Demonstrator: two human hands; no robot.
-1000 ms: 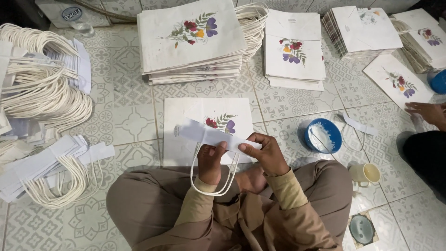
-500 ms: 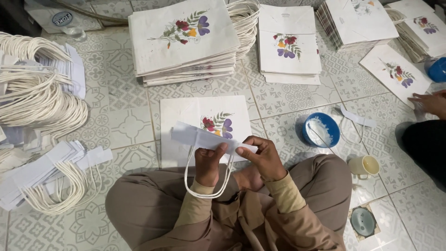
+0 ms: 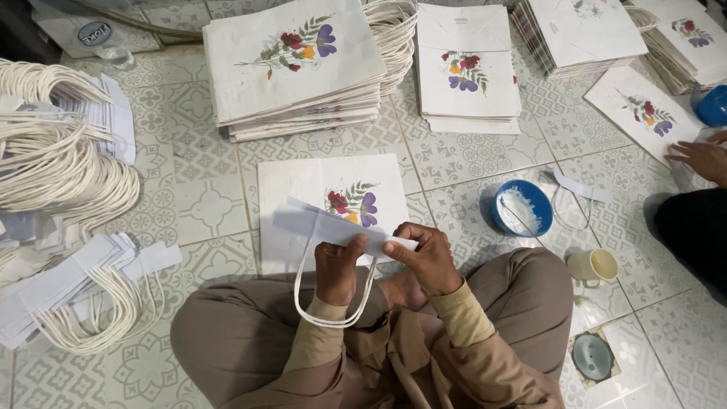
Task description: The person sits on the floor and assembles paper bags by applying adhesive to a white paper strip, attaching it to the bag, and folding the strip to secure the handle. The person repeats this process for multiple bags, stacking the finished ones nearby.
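I sit cross-legged on a tiled floor. My left hand (image 3: 337, 269) and my right hand (image 3: 424, 257) both pinch a white paper strip (image 3: 314, 222) that carries a looped white cord handle (image 3: 303, 299) hanging below it. Just beyond my hands lies a flat white paper bag (image 3: 303, 189) printed with red, purple and yellow flowers. The strip is held above the bag's near edge.
Stacks of the same flowered bags (image 3: 291, 64) (image 3: 466, 68) (image 3: 583, 30) stand further off. Piles of cord handles on paper strips (image 3: 60, 159) (image 3: 83, 295) lie at left. A blue bowl of white paste (image 3: 521, 208) and a cream cup (image 3: 594, 266) sit at right. Another person's hand (image 3: 700, 159) rests on a bag at far right.
My hands hold the strip in much the same place, fingers shifting slightly along it. The other person's hand at right has moved a little.
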